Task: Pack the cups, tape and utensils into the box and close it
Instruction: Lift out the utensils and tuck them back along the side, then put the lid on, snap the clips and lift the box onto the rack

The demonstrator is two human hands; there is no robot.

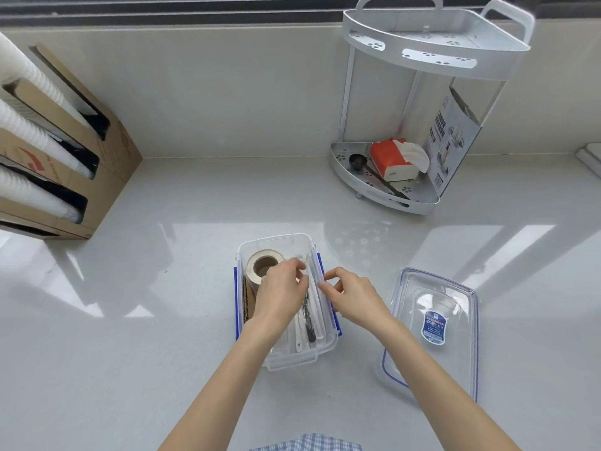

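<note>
Left hand (281,288): fingers curled narrow, tips pinched together over the inside of the clear plastic box (320,348), above the upper ends of the utensils (307,320). Cannot tell whether the tips grip a utensil or only touch it.

Right hand (353,296): thumb and forefinger drawn close at the box's right long rim, the other fingers loosely curled. Whether they pinch the rim or the blue latch (338,325) below it is unclear.

Box contents: roll of brown tape (258,265) in the far left corner, standing tilted, core open toward the camera. Utensils lie lengthwise along the right half: white handles and one dark, patterned handle. Brown corrugated cardboard piece (246,301) stands against the box's left wall.

Lid (432,323): off, flat on the white countertop (162,320) to the right of the box, near but apart from it, blue label visible.

Far left of the box: cardboard dispenser (107,157) holding stacks of white cups (29,135). Beyond the box to the right: white corner rack (432,56), lower shelf holding a red tissue box (392,159) and a dark scoop (357,162).
</note>
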